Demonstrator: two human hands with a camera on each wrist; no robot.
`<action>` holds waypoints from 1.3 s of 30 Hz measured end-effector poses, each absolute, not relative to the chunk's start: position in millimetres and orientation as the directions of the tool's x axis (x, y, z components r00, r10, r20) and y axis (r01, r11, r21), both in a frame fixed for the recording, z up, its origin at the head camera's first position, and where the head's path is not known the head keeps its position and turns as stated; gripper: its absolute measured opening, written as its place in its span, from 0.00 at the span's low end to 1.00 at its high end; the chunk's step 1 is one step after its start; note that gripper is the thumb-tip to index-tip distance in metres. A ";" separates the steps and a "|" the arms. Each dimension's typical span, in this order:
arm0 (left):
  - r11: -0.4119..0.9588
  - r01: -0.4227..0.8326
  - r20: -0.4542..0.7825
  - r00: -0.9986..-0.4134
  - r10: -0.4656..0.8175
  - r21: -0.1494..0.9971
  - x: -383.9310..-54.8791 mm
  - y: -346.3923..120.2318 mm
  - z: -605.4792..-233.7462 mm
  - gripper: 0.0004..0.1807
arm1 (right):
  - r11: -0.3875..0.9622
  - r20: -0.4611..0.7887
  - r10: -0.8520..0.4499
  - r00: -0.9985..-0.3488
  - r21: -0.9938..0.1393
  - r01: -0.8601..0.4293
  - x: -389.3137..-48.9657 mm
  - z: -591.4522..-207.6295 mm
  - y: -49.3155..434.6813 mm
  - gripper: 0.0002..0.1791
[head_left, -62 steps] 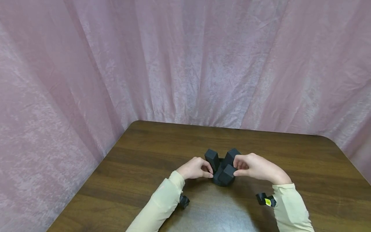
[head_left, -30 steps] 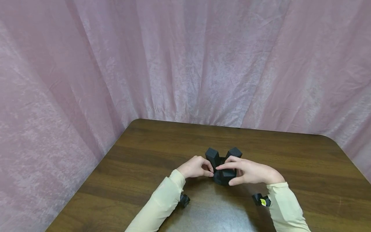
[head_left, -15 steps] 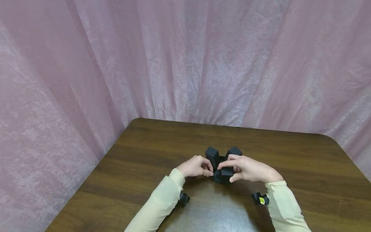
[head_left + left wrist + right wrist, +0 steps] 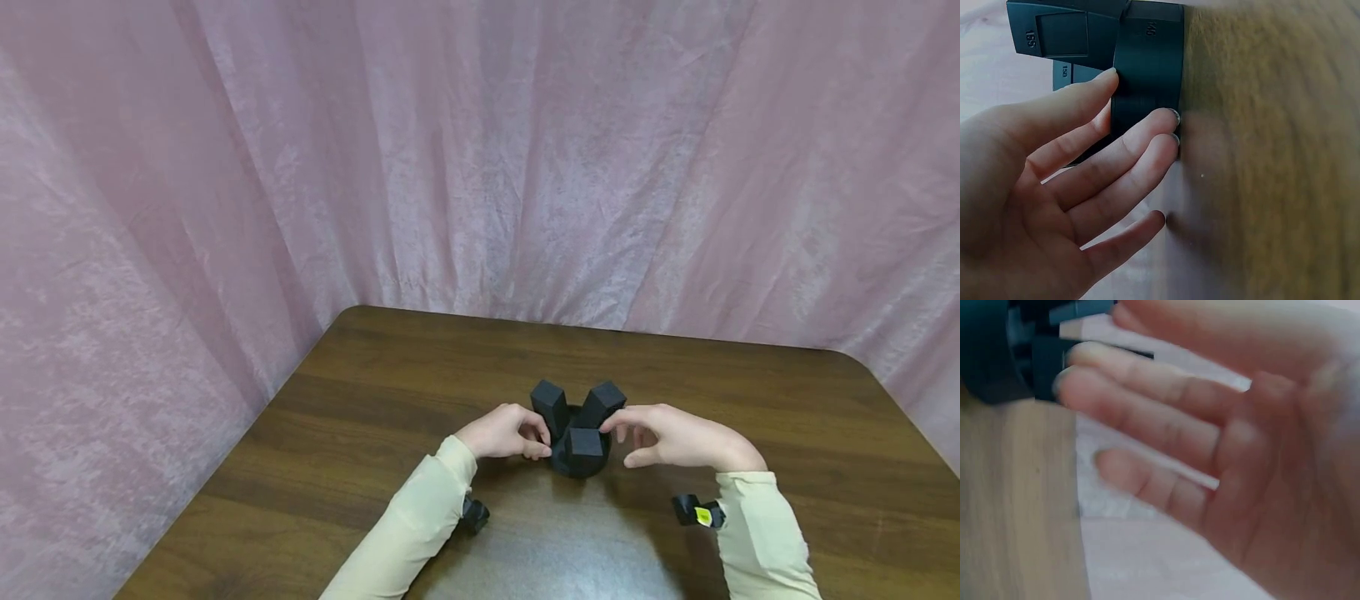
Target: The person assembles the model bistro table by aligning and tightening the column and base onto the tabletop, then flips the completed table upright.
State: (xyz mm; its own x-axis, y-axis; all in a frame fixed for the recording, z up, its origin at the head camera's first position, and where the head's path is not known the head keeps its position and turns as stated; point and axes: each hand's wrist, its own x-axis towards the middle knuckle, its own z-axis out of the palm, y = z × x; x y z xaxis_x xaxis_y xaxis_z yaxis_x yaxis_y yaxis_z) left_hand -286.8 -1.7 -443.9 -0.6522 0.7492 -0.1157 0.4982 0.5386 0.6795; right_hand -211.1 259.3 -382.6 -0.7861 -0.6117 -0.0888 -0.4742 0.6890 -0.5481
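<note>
A black round base (image 4: 572, 469) stands on the table in the head view. Three square-ended black blocks rise from it: a left block (image 4: 550, 404), a right block (image 4: 602, 403) and a front block (image 4: 585, 443), all leaning outward. My left hand (image 4: 508, 433) holds the base at its left side; the left wrist view shows the thumb at the rim and fingertips against the curved wall (image 4: 1149, 69). Raised digits mark the parts there. My right hand (image 4: 678, 436) is right of the blocks, fingers apart and loosely bent, index tip close to the right block. The right wrist view is blurred.
The brown wooden table (image 4: 420, 367) has rounded far corners. A pink curtain (image 4: 480, 167) hangs behind it and along the left side. Small black wrist cameras, the left one (image 4: 474, 515) and the right one (image 4: 697, 511), hang beneath the sleeves.
My right hand reached over the front block, then drew back to the right and let go. The front block has turned, its end now squarely facing the near side. My left hand stayed at the base.
</note>
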 end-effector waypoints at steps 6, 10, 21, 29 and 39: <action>0.547 0.498 -0.126 -0.652 0.748 0.673 -286.4 -1.3 -444.7 0.04 | 0.702 -0.182 -0.606 -0.774 -0.580 -0.413 -217.7 -396.5 268.6 0.22; 0.545 0.520 -0.125 -0.639 0.759 0.658 -285.2 -0.7 -443.8 0.06 | 0.691 -0.209 -0.623 -0.754 -0.597 -0.406 -220.9 -405.1 270.3 0.20; 0.533 0.637 -0.124 -0.571 0.812 0.557 -282.5 2.8 -442.7 0.10 | 0.638 -0.192 -0.655 -0.731 -0.659 -0.399 -229.9 -426.0 266.9 0.14; 0.543 0.644 -0.114 -0.582 0.805 0.539 -282.3 2.8 -441.4 0.10 | 0.644 -0.164 -0.648 -0.744 -0.639 -0.420 -233.5 -430.5 264.8 0.10; 0.533 0.644 -0.097 -0.584 0.806 0.549 -284.5 -0.4 -441.7 0.13 | 0.632 -0.100 -0.646 -0.757 -0.627 -0.456 -233.0 -428.6 260.9 0.13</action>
